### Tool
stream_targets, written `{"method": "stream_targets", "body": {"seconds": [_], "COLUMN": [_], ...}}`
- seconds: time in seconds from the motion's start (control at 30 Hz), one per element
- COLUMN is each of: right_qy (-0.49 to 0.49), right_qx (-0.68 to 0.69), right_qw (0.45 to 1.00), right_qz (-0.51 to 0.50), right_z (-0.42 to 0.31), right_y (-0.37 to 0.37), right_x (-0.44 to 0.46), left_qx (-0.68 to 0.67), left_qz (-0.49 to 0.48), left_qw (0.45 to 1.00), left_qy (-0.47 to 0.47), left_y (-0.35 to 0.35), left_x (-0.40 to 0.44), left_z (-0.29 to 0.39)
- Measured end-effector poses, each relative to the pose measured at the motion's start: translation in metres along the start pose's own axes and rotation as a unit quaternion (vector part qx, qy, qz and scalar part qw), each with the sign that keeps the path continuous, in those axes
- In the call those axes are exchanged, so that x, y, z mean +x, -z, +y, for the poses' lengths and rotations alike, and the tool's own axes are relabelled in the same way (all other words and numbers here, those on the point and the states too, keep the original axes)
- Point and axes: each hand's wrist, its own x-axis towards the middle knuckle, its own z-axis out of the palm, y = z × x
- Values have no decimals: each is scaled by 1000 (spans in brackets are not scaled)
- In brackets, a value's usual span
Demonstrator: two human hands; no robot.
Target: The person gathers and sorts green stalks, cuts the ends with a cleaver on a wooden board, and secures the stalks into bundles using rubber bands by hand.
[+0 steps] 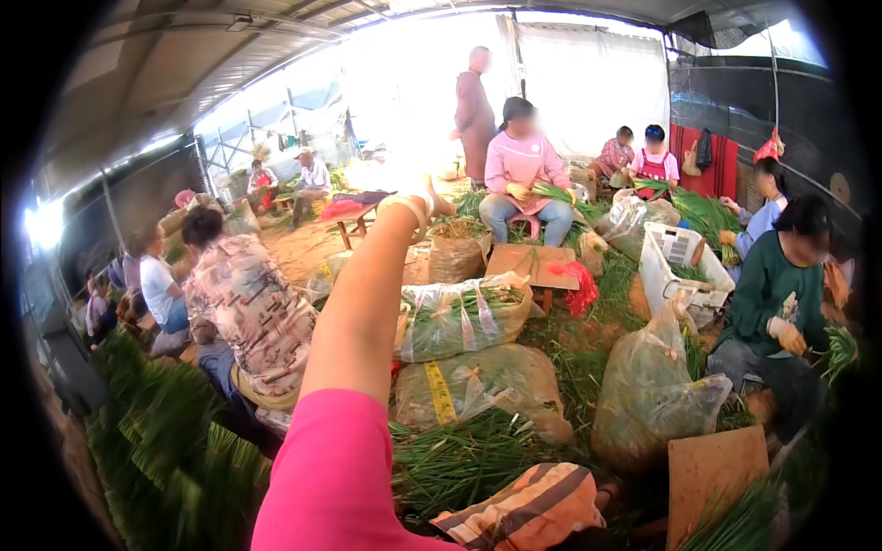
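Green stalks (469, 459) lie in a loose heap just in front of the yellow-striped bag (510, 384), and from the head camera the job looks only part done. Packed, by the look of it: stalks show through the clear plastic of the upper bag (473, 321), sitting just beyond the yellow-striped bag, perhaps resting on it. Left over, I'd say: that near heap, plus a big blurred green pile (175, 441) well to the landmark bag's left. Over to its right bulges a clear bag (643, 395), contents hard to make out; farther right and beyond, a white crate (661, 253) carries a few greens. Well beyond the bag, a co-worker in pink (524, 165) grips a bunch. Now the arm, the left by my reading: pink sleeve (331, 477) low and left of the bag, bare forearm (354, 303) nearly straight, stretching up and away, left hand (430, 195) raised past the bag in view. Glare swallows its fingers; open, closed or gripping, I cannot tell. No right hand in sight.
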Motion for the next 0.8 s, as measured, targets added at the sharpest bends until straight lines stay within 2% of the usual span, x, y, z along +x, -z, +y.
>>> {"method": "stream_targets", "body": {"seconds": [0.1, 0.23, 0.4, 0.53, 0.57, 0.67, 0.7, 0.73, 0.77, 0.8], "right_qy": [-30, -88, -177, -257, -275, -320, -335, -347, -357, -368], "right_qx": [-11, -37, -85, -132, -141, -173, -183, -192, -198, -206], "right_qw": [999, 994, 976, 950, 944, 921, 914, 907, 901, 895], "right_qz": [17, 49, 91, 115, 120, 136, 137, 142, 147, 148], "right_z": [26, 67, 125, 164, 174, 196, 201, 205, 210, 212], "right_y": [14, 33, 50, 57, 57, 58, 59, 57, 55, 54], "right_x": [-29, -78, -159, -231, -249, -302, -318, -333, -348, -362], "left_qx": [61, 65, 90, 61, 40, -1, 0, -61, -189, -309], "left_qz": [3, 5, -6, -45, -43, -55, -32, -28, -137, -246], "left_qw": [998, 998, 996, 997, 998, 998, 997, 987, 948, 877], "left_qy": [2, 3, 13, 25, 31, -17, -73, -145, -215, -275], "left_y": [-17, -28, -48, -89, -90, -115, -132, -164, -203, -244], "left_x": [43, 22, 38, 86, 63, 4, -11, -36, -57, -78], "left_z": [-8, 5, 9, -9, 1, 31, 40, 49, 51, 49]}}
